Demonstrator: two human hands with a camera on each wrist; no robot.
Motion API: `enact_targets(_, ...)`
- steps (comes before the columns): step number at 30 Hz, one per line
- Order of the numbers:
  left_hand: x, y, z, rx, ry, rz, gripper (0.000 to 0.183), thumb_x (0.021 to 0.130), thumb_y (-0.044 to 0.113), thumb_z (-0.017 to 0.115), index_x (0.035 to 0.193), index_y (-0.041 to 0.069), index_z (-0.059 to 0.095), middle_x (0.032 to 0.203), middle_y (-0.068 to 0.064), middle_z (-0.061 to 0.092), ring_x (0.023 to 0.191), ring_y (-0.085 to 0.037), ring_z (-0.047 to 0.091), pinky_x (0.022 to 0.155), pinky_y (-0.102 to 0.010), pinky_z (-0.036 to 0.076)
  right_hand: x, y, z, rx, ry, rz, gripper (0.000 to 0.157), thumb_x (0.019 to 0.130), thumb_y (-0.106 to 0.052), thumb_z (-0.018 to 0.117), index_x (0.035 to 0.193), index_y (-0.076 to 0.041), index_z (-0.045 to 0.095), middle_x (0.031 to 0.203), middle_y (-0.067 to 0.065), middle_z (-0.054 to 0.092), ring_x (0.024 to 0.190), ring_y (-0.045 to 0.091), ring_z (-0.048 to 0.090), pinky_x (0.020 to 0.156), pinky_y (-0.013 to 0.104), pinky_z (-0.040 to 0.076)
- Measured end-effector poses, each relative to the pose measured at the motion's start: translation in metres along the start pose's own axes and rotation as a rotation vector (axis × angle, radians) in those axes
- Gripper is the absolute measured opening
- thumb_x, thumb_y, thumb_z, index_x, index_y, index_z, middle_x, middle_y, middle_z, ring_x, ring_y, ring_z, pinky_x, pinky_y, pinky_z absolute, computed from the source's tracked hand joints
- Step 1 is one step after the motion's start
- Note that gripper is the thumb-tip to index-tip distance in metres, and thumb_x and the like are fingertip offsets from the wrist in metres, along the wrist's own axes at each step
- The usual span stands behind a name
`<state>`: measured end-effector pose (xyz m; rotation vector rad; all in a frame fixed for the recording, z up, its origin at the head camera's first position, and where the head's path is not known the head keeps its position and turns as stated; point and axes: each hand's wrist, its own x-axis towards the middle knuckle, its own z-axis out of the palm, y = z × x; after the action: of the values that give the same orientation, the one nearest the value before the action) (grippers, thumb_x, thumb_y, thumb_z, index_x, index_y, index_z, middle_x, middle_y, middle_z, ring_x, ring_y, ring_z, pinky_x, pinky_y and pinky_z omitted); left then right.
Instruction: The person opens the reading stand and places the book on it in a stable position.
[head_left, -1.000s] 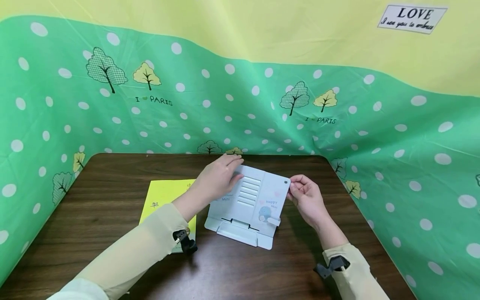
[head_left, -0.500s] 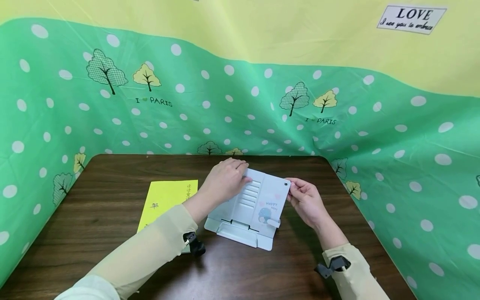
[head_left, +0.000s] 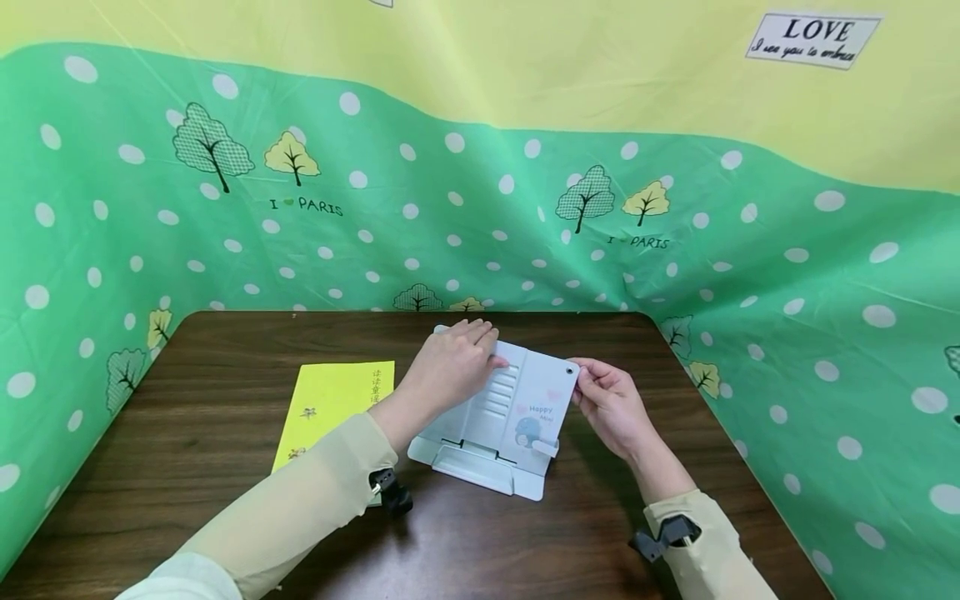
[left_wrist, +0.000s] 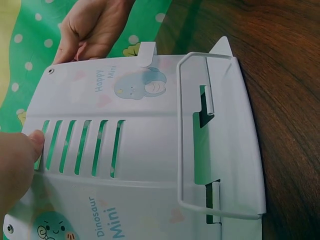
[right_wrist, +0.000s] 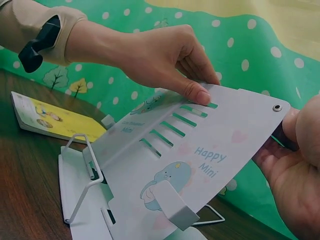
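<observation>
A pale metal book stand (head_left: 537,392) with dinosaur prints and a row of slots leans back on the table, its base ledge toward me. My left hand (head_left: 453,365) grips its top edge, thumb on the front by the uppermost slot, as the right wrist view shows; the other fingers go behind. At the upper right corner, my right hand (head_left: 617,410) pinches the side edge, with some fingers hidden behind the panel. A wire page holder (left_wrist: 181,135) crosses the ledge in the left wrist view. Beneath the panel a wire support leg (right_wrist: 215,216) shows in the right wrist view.
A yellow book (head_left: 337,396) lies left of the stand, partly covered by my left forearm. The dark wooden table (head_left: 202,392) is bordered by a green and yellow patterned cloth (head_left: 450,217) at the back and sides. A black clip-like device (head_left: 663,537) sits on each wrist.
My left hand has slid a little to the right along the stand's top edge, uncovering more of the yellow book and the stand's upper left corner. The right hand keeps its hold.
</observation>
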<state>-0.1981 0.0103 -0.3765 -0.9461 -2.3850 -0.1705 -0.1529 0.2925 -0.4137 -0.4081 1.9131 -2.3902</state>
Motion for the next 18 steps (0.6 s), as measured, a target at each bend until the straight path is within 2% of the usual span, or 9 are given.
enact_targets(8,-0.002,-0.0029,0.0026,-0.015,0.056,0.03,0.045,0.103,0.039,0.072,0.127,0.001,0.076,0.129,-0.013,0.073,0.124,-0.028,0.068,0.107,-0.041,0.051,-0.0039,0.0008,0.0059,-0.021,0.026,-0.022,0.025,0.111,-0.005,0.051,0.123,0.001,0.072,0.111,0.005,0.072,0.093,0.013,0.064,0.08,0.022,0.056)
enact_targets(18,-0.0028,-0.0048,0.0027,-0.041,0.066,0.056,0.044,0.103,0.036,0.071,0.127,-0.001,0.075,0.13,-0.015,0.072,0.126,-0.03,0.066,0.11,-0.041,0.049,-0.0087,0.003,0.0072,-0.017,-0.009,-0.071,0.025,0.111,-0.004,0.053,0.123,0.002,0.074,0.111,0.005,0.075,0.094,0.012,0.067,0.082,0.022,0.057)
